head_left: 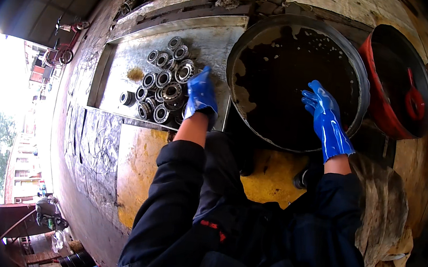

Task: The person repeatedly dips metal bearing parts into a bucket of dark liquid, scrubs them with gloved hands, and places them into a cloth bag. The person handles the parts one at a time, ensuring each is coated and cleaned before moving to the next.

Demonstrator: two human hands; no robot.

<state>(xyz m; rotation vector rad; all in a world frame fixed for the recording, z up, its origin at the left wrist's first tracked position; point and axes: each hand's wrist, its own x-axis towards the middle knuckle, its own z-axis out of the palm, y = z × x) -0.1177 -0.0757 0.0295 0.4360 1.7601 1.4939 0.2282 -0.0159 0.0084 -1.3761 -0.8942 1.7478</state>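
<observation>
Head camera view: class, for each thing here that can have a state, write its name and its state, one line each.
Left hand: gloved, beside the bearings; grip unclear
Right hand: gloved, open, over the round basin
Bearings: loosely heaped, in the tray
Tray: open-topped, partly covered
Round basin: uncovered, holding dark liquid
Dark liquid: pale flecks on top
Red basin: uncovered, red object inside
</observation>
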